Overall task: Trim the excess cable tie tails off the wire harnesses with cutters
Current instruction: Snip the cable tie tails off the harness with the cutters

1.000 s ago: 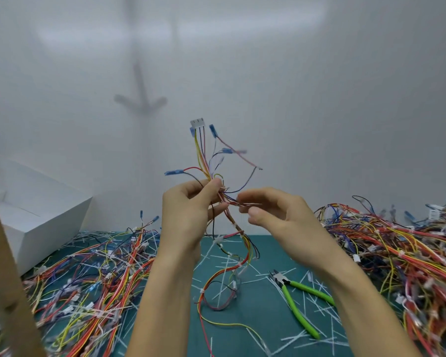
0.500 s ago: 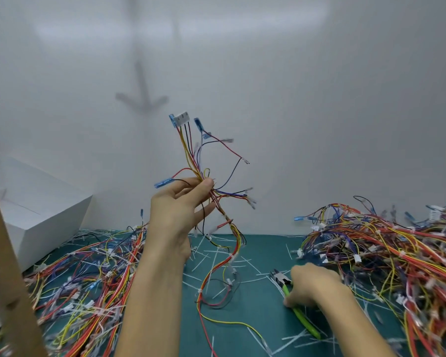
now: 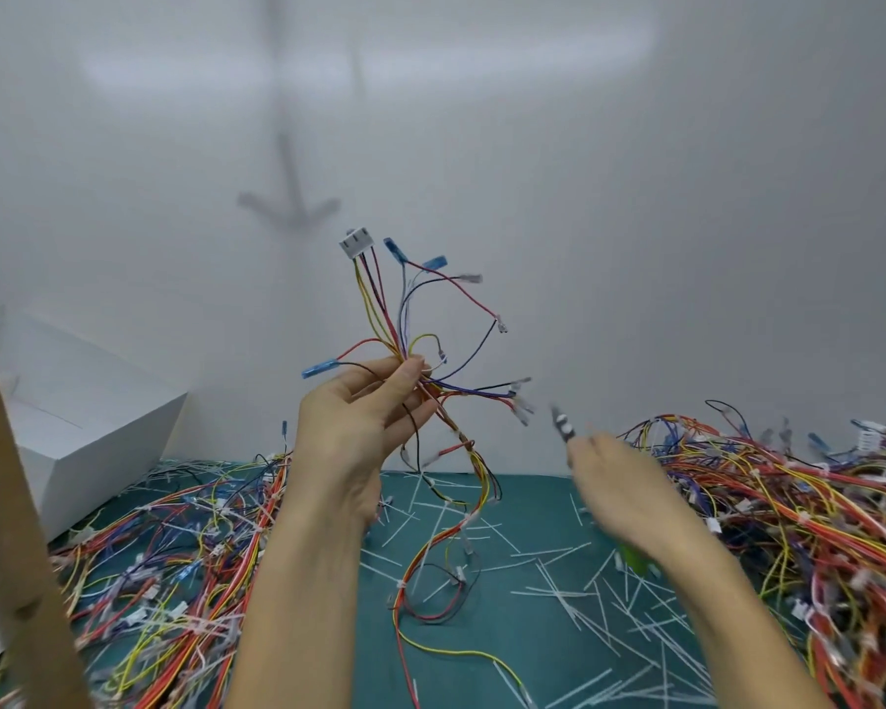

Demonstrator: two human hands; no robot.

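My left hand [image 3: 364, 427] holds a wire harness [image 3: 405, 319] upright, thumb and fingers curled round the bundle. Its white connector [image 3: 356, 244] and blue terminals point up, and the lower wires trail down to the green mat [image 3: 507, 631]. My right hand [image 3: 630, 493], blurred by motion, grips the green-handled cutters. The cutters' jaws [image 3: 562, 424] stick out above the fingers, to the right of the harness and apart from it. A bit of green handle [image 3: 635, 557] shows under the wrist.
Heaps of coloured harnesses lie on the left [image 3: 165, 565] and on the right [image 3: 809, 504] of the mat. Cut white tie tails [image 3: 584, 601] litter the mat between them. A white box [image 3: 73, 427] stands at the back left, and a wooden post [image 3: 6, 529] rises at the left edge.
My right hand let go of the harness, dropped to the mat, took hold of the cutters and has risen with them toward the harness. The left hand kept the harness up.
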